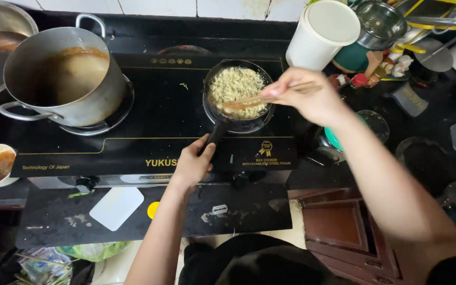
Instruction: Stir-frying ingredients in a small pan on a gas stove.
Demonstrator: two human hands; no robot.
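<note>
A large steel pot [62, 79] of brown liquid sits toward the stove's [149, 119] left edge. The left hand [192, 164] clamps the small pan's [237, 95] handle near the front edge; the right hand [304, 95] pinches chopsticks [259, 99] into the crumbly mix, mid-stir, so steady turning seems needed

One small pan [237, 95], one pair of chopsticks [262, 98], two metal pots [62, 76], one white cup [322, 36].

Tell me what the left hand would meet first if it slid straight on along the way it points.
Likely the small black pan of crumbly food: the left hand grips its handle, which leads up and right to the pan. Depth is hard to judge.
</note>
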